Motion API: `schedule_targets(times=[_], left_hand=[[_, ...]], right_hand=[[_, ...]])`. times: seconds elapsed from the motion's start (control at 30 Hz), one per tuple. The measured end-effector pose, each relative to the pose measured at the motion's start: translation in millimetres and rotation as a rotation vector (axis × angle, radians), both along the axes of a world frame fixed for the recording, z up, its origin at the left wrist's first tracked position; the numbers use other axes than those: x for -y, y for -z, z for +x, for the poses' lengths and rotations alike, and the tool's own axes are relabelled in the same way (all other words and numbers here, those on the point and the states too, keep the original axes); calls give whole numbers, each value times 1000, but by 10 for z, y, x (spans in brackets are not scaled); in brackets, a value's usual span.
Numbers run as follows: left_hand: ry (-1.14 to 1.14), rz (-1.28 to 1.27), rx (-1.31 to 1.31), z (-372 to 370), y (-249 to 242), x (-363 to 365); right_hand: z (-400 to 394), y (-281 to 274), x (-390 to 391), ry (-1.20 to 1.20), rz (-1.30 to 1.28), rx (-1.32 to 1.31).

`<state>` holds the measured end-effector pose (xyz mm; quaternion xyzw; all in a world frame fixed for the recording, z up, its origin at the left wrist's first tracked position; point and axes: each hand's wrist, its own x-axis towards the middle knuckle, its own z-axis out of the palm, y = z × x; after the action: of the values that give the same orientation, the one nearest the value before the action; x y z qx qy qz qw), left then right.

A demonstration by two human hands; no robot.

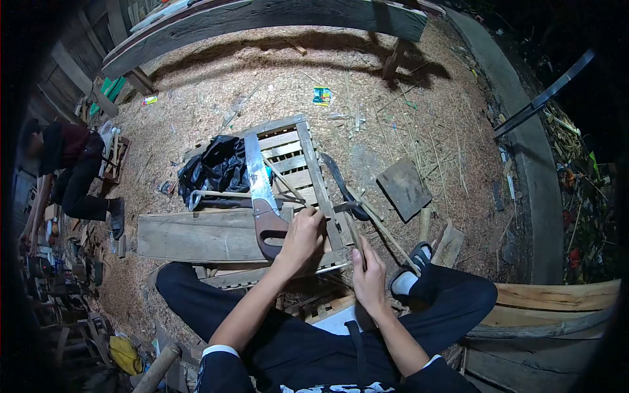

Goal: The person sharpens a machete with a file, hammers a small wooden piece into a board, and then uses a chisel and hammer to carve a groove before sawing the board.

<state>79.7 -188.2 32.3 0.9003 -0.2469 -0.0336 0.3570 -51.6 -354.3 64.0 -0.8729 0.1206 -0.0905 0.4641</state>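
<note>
My left hand point(306, 232) is closed round the handle end of a small knife point(344, 206), whose blade points right over the edge of a slatted wooden crate point(308, 154). Just to the right, my right hand point(370, 275) grips a thin wooden stick point(354, 232) that slants up to the blade. A handsaw point(261, 177) with a brown wooden handle lies on the crate, left of my left hand. Beside it are a black plastic bag point(219, 164) and a wide plank point(196, 237). A dark curved sheath or blade point(337, 178) rests at the crate's right edge.
A square board point(403, 188) and thin sticks lie on the shaving-covered ground at right. A long wooden bench point(275, 23) spans the top. At far left sits another person point(78, 164). Planks point(550, 308) stand at lower right, beside a concrete curb point(544, 216).
</note>
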Motion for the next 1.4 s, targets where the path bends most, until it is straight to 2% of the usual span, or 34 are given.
schedule_targets(times=[0.1,0.17,0.23,0.27,0.3,0.37,0.43,0.53,0.57,0.63,0.67,0.77,0.8,0.83,0.9,0.97,1.03,1.07,1.13,1.17,1.23,1.27,1.3,1.37,1.4], left_hand=[[-10,-15,-26,-9,33,5],[-8,-41,-18,-16,55,15],[-18,-62,-21,-21,71,-8],[-11,-61,-15,-20,71,-15],[-1,-63,-4,-17,73,-16],[-4,-67,-22,-23,115,2],[-19,-49,-47,-9,97,-5],[-29,-72,-27,4,100,-13],[-25,-86,-20,-9,95,-3],[-29,-99,-27,-20,84,19],[-33,-108,-25,-30,88,21],[-52,-80,-18,-23,93,5],[-54,-90,-10,-8,111,11],[-54,-101,-4,-12,129,16],[-49,-120,-15,-20,135,1],[-45,-143,-14,6,134,25],[-62,-159,-31,2,154,17],[-61,-154,-35,-11,166,3],[-62,-171,14,-10,140,0],[-63,-172,16,-11,121,-13],[-62,-159,-35,-7,120,-12],[-62,-162,-27,29,125,-2],[-68,-157,-22,29,134,-1],[-71,-143,-30,-23,152,-18],[-74,-152,-13,-24,156,-18]], right_hand=[[-42,107,-31,-55,-50,-72],[-24,83,2,-48,-50,-23],[14,-199,-35,42,16,77],[4,-142,-47,76,-38,179],[-17,-92,-57,81,-37,175],[-60,23,-40,-97,-93,-118],[-47,8,-51,-66,-50,-91],[-93,-82,-102,75,-10,137],[-119,-57,-103,80,-11,132],[-131,81,-67,-93,-97,-129],[-129,208,-43,-75,-73,-82],[-50,-55,-70,26,-21,94],[-37,-56,-111,83,-92,226],[-61,-54,-110,85,-93,223],[-109,-21,-96,-94,-171,-154],[-105,96,-76,-85,-115,-101],[-34,20,-61,-19,-100,120],[-34,28,-97,-18,-96,117],[-13,44,-168,141,-145,324],[-30,54,-149,138,-146,326],[-95,57,-64,-97,-133,-148],[-76,76,-31,-97,-125,9],[-52,30,-45,-100,-126,9],[-50,-63,-127,77,-139,226],[-53,-33,-147,80,-102,262]])
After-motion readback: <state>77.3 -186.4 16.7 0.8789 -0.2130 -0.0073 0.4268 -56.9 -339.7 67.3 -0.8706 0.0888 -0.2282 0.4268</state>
